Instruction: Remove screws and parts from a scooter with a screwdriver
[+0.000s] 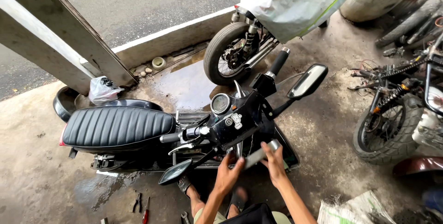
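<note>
From the head camera, a black scooter (217, 127) stands side-on across a stained concrete floor (37, 159), its ribbed black seat (117, 126) to the left and its handlebars with a round gauge (220, 103) to the right. Two mirrors stick out from the bars, one near (175, 172) and one far (308, 81).

Both hands work at the near side of the scooter's front end, just below the handlebars. The left hand (228, 175) is raised with its fingers curled against the lower end of a flat grey metal piece (258, 155). The right hand (273, 161) wraps its fingers around the upper end of the same piece, thumb and fingers closed on it. The piece lies tilted between the two hands, just in front of the scooter's dark front panel; whether it is joined to the scooter cannot be told.

On the floor near the left lie pliers (137, 202) and a red-handled screwdriver (146, 211). A second motorbike under a pale cover (295, 2) stands at the far side, its front wheel (228, 58) beside a wet patch. A stripped bike with a knobbly tyre (385, 134) sits to the right. A white plastic bag (101, 90) lies at the foot of a slanting post (69, 35) on the far left.
</note>
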